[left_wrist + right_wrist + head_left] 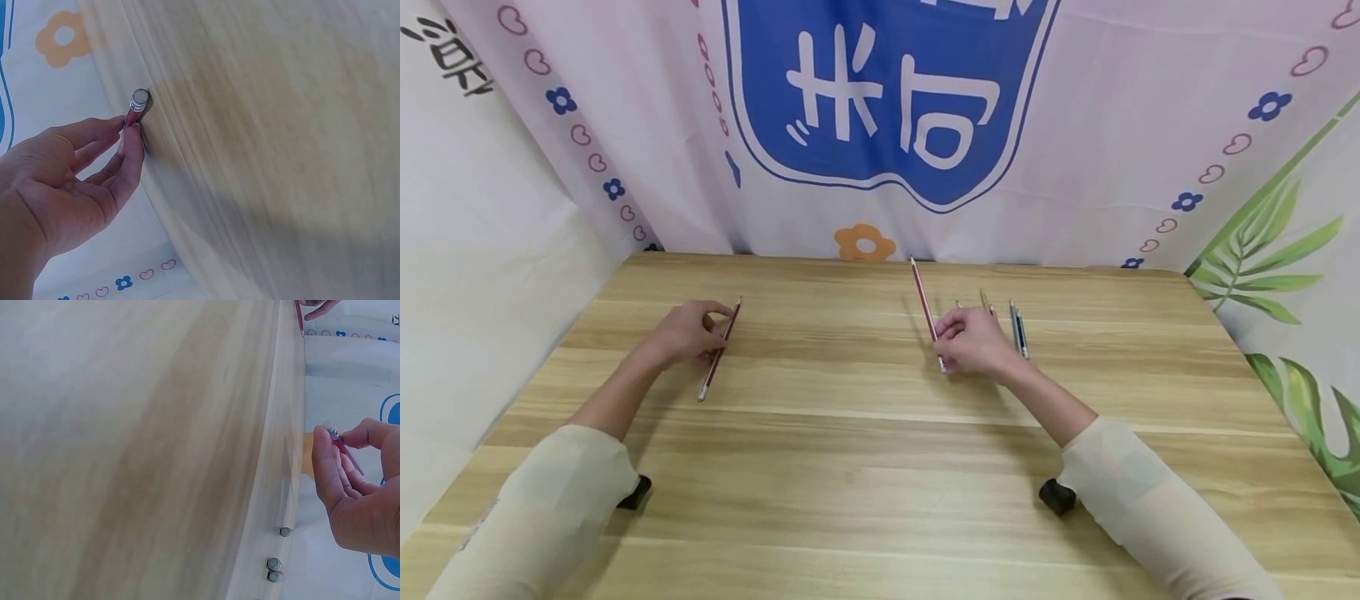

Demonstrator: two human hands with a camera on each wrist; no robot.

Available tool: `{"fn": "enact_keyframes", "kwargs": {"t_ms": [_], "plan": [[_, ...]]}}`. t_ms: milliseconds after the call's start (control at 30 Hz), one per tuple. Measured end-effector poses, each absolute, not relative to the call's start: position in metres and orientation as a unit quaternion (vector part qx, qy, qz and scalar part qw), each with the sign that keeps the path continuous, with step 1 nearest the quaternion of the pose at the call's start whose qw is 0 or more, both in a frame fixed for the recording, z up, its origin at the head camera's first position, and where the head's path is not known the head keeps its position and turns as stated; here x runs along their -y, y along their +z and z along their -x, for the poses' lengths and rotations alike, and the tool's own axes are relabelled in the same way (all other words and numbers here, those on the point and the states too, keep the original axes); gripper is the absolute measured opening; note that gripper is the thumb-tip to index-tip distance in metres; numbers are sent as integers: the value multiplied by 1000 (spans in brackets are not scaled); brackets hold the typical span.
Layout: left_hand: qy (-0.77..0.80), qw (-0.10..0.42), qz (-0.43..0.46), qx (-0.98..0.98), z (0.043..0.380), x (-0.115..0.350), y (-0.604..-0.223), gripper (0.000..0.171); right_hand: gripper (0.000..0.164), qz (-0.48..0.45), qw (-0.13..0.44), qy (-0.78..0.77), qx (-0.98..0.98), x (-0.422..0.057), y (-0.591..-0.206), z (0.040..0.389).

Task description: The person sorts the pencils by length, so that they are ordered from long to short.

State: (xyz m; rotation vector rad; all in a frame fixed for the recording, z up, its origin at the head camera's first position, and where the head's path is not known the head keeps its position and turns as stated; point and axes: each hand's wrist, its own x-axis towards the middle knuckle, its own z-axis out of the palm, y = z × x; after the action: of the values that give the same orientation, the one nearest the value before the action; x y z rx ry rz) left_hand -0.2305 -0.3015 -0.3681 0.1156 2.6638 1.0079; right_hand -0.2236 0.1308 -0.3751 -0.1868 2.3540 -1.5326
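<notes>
On the left side of the table, my left hand (pixel 688 332) pinches a dark red pencil (pixel 711 371) between thumb and fingers. Its silver ferrule and pale eraser end point toward me. Further right, my right hand (pixel 976 337) grips another red pencil (pixel 922 298) close to its eraser end, with the pale tip pointing to the back edge. In the right wrist view, the thumb and fingertips meet at this pencil's ferrule (pixel 333 432), above the tabletop. Several more pencils lie beside the right hand, among them a blue-and-dark pair (pixel 1018 329); the hand partly hides the others.
The wood-grain table (pixel 850 483) runs back to a printed curtain (pixel 662 125) with a blue emblem. A yellowish pencil (pixel 984 298) shows just behind the right hand. Black wrist pieces (pixel 1057 496) stick out by both sleeves.
</notes>
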Motion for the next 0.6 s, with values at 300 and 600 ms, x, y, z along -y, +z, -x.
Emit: {"fn": "enact_keyframes", "kwargs": {"t_ms": [300,600], "plan": [[356,156,-32,-921,231,302,-367,58,16,66,163,-545,-820,-125,-375,224],[358,149,-38,-921,232,302,-369,58,16,64,169,-539,-823,-117,-375,224]]}}
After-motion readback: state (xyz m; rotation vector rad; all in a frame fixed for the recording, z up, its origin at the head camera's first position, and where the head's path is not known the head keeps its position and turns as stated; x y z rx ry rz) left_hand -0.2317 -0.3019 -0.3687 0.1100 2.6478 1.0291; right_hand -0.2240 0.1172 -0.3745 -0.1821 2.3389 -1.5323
